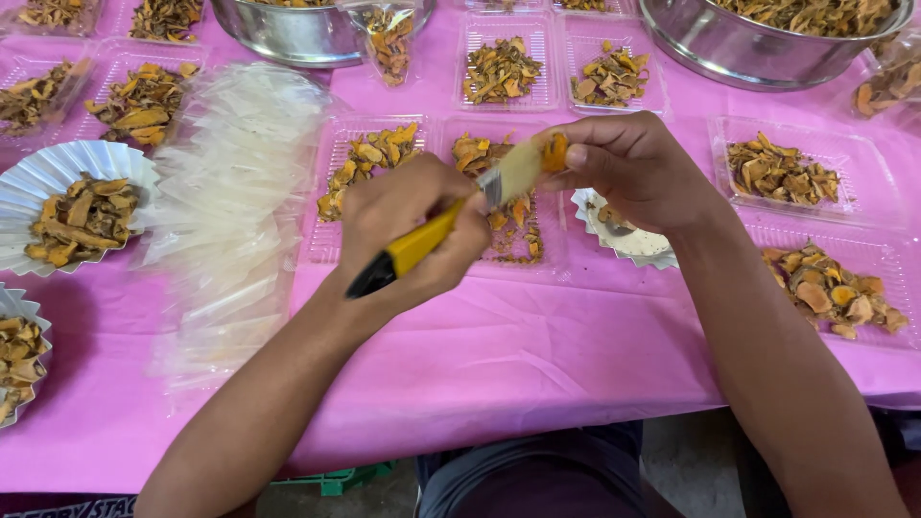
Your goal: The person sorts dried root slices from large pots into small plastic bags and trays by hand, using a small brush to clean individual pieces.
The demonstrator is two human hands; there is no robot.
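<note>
My left hand (408, 235) grips a paintbrush (436, 230) with a yellow and black handle, its pale bristles pointing up and to the right. My right hand (633, 168) pinches a small orange dried slice (554, 152) right at the bristle tips. Both hands hover above clear plastic trays (331, 240) of orange-brown dried slices on a pink tablecloth (499, 355). Under my right hand lies a white fluted paper cup (633, 242) with a few pieces in it.
A fanned stack of clear plastic bags (230, 211) lies at the left. White fluted cups (58, 173) of dried slices sit at the far left. Two metal bowls (288, 38) (758, 58) stand at the back. More filled clear trays (835, 288) line the right side.
</note>
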